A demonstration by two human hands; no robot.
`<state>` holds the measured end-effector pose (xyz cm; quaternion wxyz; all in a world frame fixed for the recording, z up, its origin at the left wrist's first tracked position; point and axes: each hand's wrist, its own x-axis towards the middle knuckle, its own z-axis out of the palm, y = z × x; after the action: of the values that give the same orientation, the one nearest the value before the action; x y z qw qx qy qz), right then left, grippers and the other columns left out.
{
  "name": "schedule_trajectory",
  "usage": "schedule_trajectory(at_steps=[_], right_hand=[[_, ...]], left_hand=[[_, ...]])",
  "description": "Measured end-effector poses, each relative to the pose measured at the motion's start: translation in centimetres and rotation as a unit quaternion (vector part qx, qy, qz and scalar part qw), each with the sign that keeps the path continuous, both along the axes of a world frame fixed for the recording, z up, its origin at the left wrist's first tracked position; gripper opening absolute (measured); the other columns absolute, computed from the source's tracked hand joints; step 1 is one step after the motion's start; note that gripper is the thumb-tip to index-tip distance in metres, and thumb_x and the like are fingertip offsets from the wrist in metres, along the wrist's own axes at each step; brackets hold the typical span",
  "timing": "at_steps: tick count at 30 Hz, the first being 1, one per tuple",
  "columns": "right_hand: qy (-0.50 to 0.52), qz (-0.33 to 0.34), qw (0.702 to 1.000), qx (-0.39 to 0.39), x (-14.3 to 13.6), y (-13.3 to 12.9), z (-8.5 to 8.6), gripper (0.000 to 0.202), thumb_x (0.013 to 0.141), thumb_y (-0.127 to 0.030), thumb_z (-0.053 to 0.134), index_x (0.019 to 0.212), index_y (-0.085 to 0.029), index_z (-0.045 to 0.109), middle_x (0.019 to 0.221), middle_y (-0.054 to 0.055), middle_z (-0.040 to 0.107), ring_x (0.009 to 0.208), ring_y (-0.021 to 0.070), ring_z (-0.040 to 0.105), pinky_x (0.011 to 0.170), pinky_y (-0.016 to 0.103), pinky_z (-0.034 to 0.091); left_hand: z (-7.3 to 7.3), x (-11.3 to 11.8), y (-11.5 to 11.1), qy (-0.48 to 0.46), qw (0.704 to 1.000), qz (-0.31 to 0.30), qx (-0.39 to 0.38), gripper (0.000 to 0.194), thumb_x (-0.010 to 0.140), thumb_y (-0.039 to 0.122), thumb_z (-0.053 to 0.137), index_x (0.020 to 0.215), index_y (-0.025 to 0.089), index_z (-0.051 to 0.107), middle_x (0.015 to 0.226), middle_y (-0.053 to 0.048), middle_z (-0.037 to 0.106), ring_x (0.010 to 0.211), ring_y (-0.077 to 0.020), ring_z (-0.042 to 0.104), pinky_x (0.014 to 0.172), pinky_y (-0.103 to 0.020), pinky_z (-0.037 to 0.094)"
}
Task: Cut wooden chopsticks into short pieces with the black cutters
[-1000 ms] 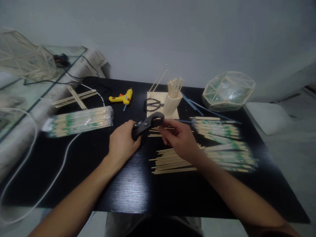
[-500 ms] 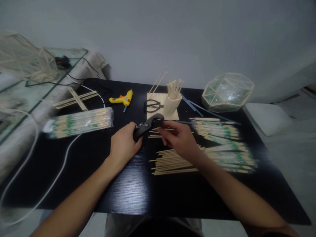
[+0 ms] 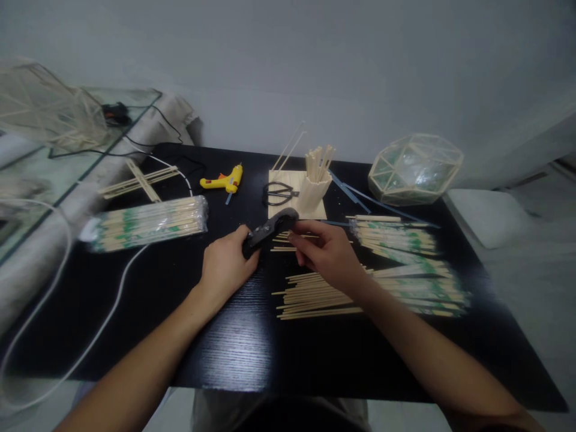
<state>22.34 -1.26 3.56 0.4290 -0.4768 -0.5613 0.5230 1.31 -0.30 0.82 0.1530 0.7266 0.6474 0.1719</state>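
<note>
My left hand [image 3: 227, 258] is wrapped round the handles of black cutting pliers [image 3: 270, 229], whose curved head points up and to the right. At that head, my right hand [image 3: 326, 252] has its thumb and forefinger pinched together. Whatever lies between those fingertips is too small to make out. Beneath my hands are a few short wooden sticks [image 3: 285, 248]. Closer to me, a spread bundle of long wooden sticks [image 3: 315, 298] lies partly under my right forearm. Behind the pliers, a stick-built holder [image 3: 314, 195] full of upright sticks stands on a square wooden base [image 3: 288, 176].
Black-handled scissors [image 3: 279, 193] rest on the base. A yellow glue gun [image 3: 224, 180] and a wrapped stick pack [image 3: 150, 223] lie left. Opened packs [image 3: 398, 234] and a faceted stick-framed shape [image 3: 414, 171] are right. A white cable [image 3: 117, 294] loops over the black table [image 3: 310, 366].
Both hands stay almost in place. The jaws of the pliers look a little closer together than before.
</note>
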Motion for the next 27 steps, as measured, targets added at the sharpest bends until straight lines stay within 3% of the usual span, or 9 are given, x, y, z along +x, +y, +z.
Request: schedule_trajectory(at_steps=[3,7,12,17,23,27], right_hand=[[-0.091,-0.003,0.993,0.074,0.6,0.4,-0.4,0.022,0.095,-0.030,0.069,0.111,-0.017,0.077,0.074,0.001,0.070,0.056,0.0125,0.059,0.056,0.027,0.047],[-0.266,0.003,0.940,0.215,1.5,1.3,-1.5,0.010,0.095,-0.015,0.068,0.096,-0.017,0.079,0.093,0.008,0.073,0.084,0.0191,0.067,0.077,0.032,0.052],[-0.381,0.077,0.902,0.187,1.8,2.2,-3.4,0.015,0.096,-0.009,0.065,0.094,-0.014,0.079,0.091,0.009,0.069,0.085,0.0197,0.064,0.081,0.033,0.048],[-0.423,0.082,0.879,0.205,1.3,2.2,-4.4,0.017,0.099,-0.011,0.063,0.098,-0.014,0.079,0.094,0.010,0.070,0.091,0.0220,0.060,0.084,0.035,0.045],[-0.468,0.090,0.854,0.210,0.9,2.1,-4.7,0.018,0.101,-0.014,0.061,0.099,-0.013,0.079,0.097,0.012,0.070,0.093,0.0239,0.059,0.086,0.037,0.043],[-0.483,0.101,0.849,0.189,1.0,2.0,-3.5,0.014,0.098,-0.012,0.065,0.104,-0.012,0.077,0.104,0.013,0.071,0.100,0.0252,0.061,0.092,0.037,0.044]], left_hand=[[-0.3,0.0,0.4,-0.140,0.989,-0.009,-0.047,0.036,0.093,0.050,0.056,0.072,0.021,0.058,0.064,0.001,0.059,0.062,-0.0160,0.054,0.059,-0.026,0.034],[-0.7,-0.2,0.9,-0.264,0.962,0.030,-0.062,0.046,0.091,0.056,0.060,0.063,0.021,0.050,0.057,0.004,0.047,0.056,-0.0131,0.043,0.053,-0.025,0.032],[-0.8,-0.3,1.0,-0.289,0.955,0.041,-0.051,0.044,0.090,0.053,0.063,0.064,0.020,0.049,0.058,0.004,0.044,0.056,-0.0123,0.040,0.053,-0.025,0.031],[-0.6,0.1,0.7,-0.272,0.962,0.025,-0.019,0.038,0.091,0.049,0.062,0.067,0.019,0.055,0.063,0.004,0.048,0.061,-0.0126,0.041,0.058,-0.025,0.032],[-0.5,0.0,0.7,-0.272,0.962,0.014,-0.021,0.037,0.092,0.048,0.061,0.070,0.019,0.056,0.064,0.004,0.049,0.062,-0.0129,0.043,0.060,-0.025,0.033],[-0.5,-0.1,0.7,-0.267,0.963,0.017,-0.020,0.037,0.092,0.049,0.060,0.071,0.019,0.057,0.063,0.004,0.049,0.062,-0.0128,0.042,0.059,-0.025,0.032]])
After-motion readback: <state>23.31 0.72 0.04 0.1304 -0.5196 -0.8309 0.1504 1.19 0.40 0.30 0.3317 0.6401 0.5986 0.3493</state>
